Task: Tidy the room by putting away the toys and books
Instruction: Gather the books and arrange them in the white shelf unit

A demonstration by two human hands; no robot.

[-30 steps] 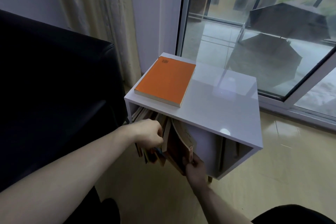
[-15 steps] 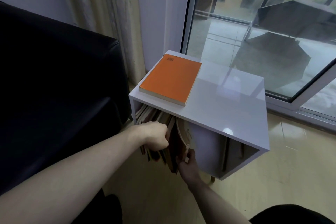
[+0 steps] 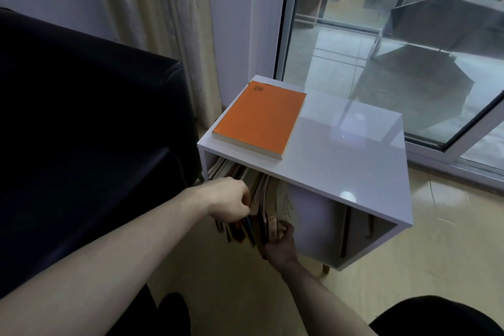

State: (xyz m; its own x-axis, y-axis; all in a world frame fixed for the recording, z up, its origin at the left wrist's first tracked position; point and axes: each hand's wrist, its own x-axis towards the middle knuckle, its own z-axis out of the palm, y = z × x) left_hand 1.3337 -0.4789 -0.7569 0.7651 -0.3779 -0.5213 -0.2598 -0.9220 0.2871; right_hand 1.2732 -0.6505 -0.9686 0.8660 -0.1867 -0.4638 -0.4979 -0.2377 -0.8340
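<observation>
Two hands working at row of books [image 3: 245, 199] standing in open compartment of white shelf unit [image 3: 341, 166]. Left hand [image 3: 231, 203] curling fingers over book edges, gripping them. Right hand [image 3: 279, 245] sitting lower and right of left hand, fingers wrapping bottom edge of tan book [image 3: 272, 207], holding it among others. Orange book [image 3: 260, 120] lying flat on unit's top, above and beyond left hand. Black sofa [image 3: 95, 131] standing left of left hand. Window [image 3: 395, 35] showing beyond unit.
</observation>
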